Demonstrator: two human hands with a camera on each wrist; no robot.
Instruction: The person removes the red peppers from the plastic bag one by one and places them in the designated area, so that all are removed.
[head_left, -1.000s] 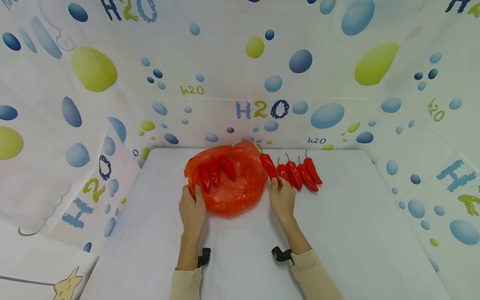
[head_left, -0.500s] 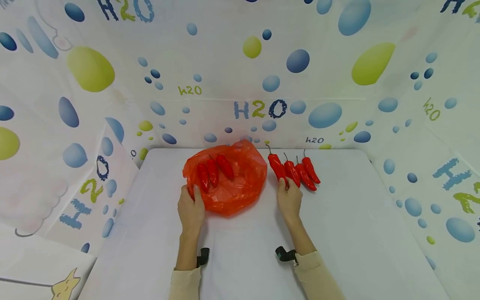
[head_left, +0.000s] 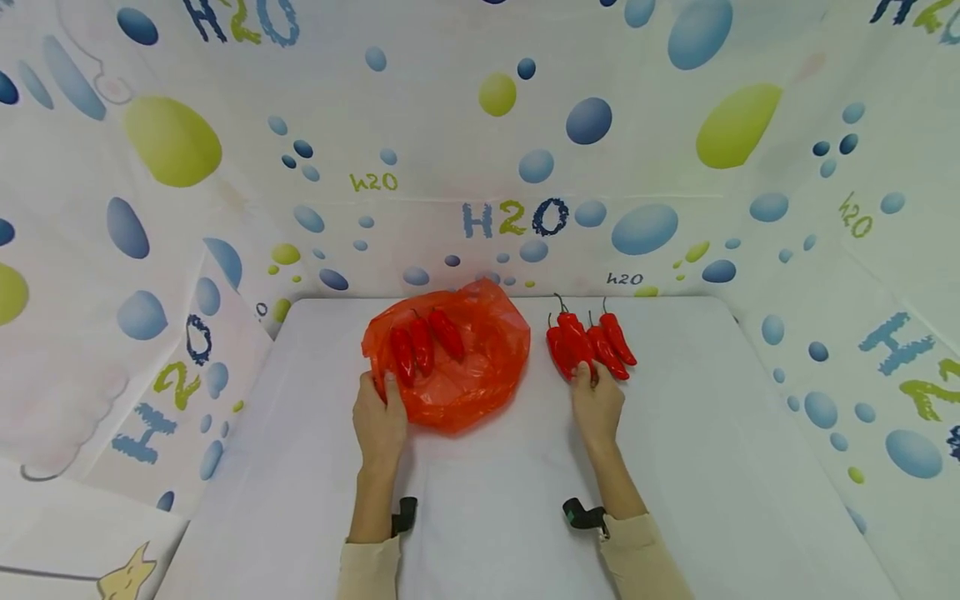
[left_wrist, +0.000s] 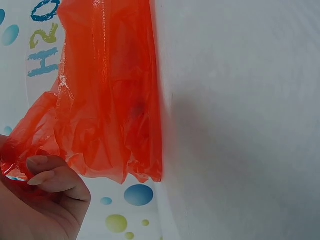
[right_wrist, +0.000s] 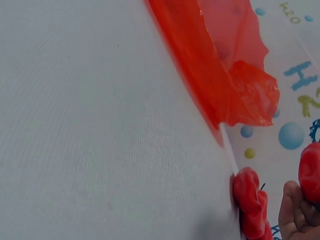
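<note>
An orange-red plastic bag (head_left: 480,392) lies spread with its mouth open on the table. Three shiny red chili peppers (head_left: 423,345) show inside its mouth. At the bag's near left edge, my left hand (head_left: 381,417) grips the thin plastic between thumb and curled fingers, also seen in the left wrist view. To the right of the bag, my right hand (head_left: 597,408) pinches the lower end of a red chili pepper (head_left: 573,333), stem pointing away. That pepper overlaps a row of loose chili peppers (head_left: 606,353). In the right wrist view the held pepper (right_wrist: 311,175) is raised beside the others.
A white-covered table (head_left: 480,517) carries everything. Behind it and at both sides rise white walls (head_left: 420,100) printed with blue and green ovals and "H2O". A black wrist camera (head_left: 583,513) sits on each forearm.
My right hand has moved to the right with the chili pepper, from beside the bag's edge to over the loose peppers. My left hand keeps its grip on the bag.
</note>
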